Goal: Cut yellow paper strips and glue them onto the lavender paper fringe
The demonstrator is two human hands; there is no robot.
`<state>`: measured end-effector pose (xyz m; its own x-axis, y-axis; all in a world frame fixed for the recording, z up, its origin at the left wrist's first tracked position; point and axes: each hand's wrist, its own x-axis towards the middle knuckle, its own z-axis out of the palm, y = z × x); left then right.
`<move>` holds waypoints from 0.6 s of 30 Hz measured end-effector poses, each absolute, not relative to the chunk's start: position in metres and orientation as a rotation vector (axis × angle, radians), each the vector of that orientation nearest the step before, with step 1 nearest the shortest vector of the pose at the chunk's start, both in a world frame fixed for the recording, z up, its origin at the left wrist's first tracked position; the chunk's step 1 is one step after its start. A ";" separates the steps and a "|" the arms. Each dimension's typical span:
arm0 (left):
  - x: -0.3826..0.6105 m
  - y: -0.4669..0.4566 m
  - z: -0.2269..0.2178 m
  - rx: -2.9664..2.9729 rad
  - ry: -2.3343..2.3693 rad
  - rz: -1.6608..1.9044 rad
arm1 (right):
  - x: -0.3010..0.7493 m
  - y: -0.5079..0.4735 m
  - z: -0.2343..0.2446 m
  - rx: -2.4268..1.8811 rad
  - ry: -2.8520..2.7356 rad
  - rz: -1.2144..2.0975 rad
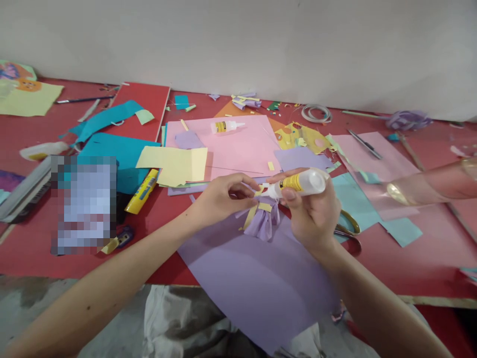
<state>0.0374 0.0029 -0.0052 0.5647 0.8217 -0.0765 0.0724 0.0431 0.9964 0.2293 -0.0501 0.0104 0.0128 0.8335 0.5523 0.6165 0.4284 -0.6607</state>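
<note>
My right hand (316,214) is wrapped round a white glue bottle (303,182) with a yellow label, tilted so its nozzle points left and down. The nozzle meets the top of a small purple paper tassel (264,221) with a yellow band around it. My left hand (227,199) pinches the upper left edge of that tassel between thumb and fingers. Below both hands lies a large purple paper sheet (261,278), which hangs over the table's front edge. The exact spot of contact at the nozzle is partly hidden by fingers.
Scissors (348,228) lie right of my right hand, and a clear bottle (432,184) rests farther right. A second glue bottle (227,126) lies on pink paper (257,144). Left are a yellow glue stick (141,191), a blurred-out phone-like object (87,204) and teal paper (119,154).
</note>
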 end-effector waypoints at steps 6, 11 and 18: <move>0.038 0.002 -0.007 1.425 0.813 0.697 | 0.228 -0.049 0.009 -1.264 -1.689 0.320; 0.038 0.003 -0.007 1.412 0.814 0.688 | 0.228 -0.049 0.008 -1.246 -1.692 0.312; 0.038 0.003 -0.007 1.425 0.801 0.691 | 0.230 -0.049 0.007 -1.254 -1.680 0.317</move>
<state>0.0380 0.0033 -0.0070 0.5726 0.8172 -0.0658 0.0547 0.0420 0.9976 0.2304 -0.0488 0.0071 0.0101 0.8410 0.5409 0.5858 0.4334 -0.6848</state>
